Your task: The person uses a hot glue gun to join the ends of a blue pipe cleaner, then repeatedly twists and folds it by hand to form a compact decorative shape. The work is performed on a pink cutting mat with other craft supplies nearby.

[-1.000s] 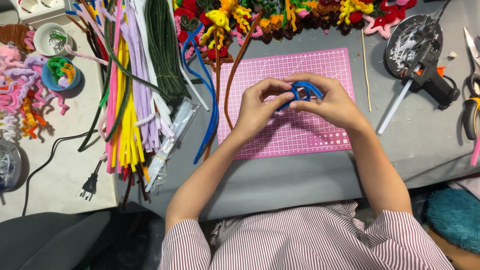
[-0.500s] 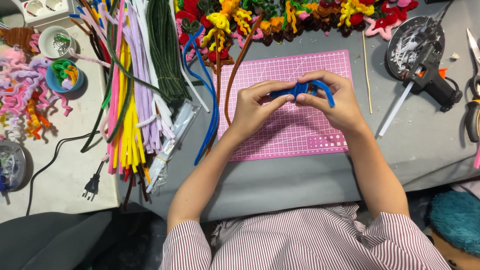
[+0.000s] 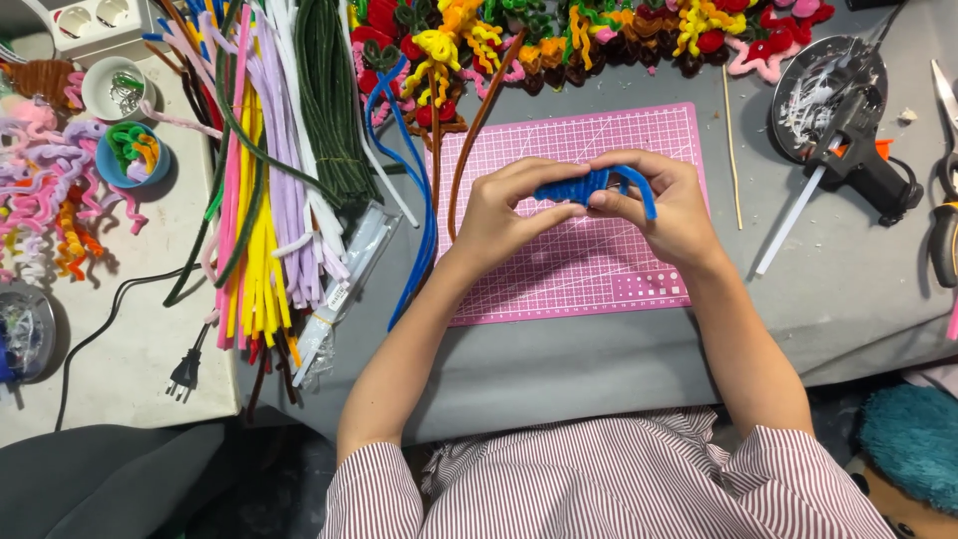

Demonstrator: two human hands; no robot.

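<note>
Nearest us, the grey bench (image 3: 599, 369) lies bare between its front edge and the pink cutting mat (image 3: 599, 269). Above the mat's middle, our left hand (image 3: 504, 215) and right hand (image 3: 669, 210) pinch a bent blue pipe cleaner (image 3: 589, 185) between fingertips, lifted off the mat. Loose pipe cleaners (image 3: 269, 180) crowd the left side; a black glue gun (image 3: 858, 160) lies right. Finished chenille flowers (image 3: 559, 35) line the far edge.
</note>
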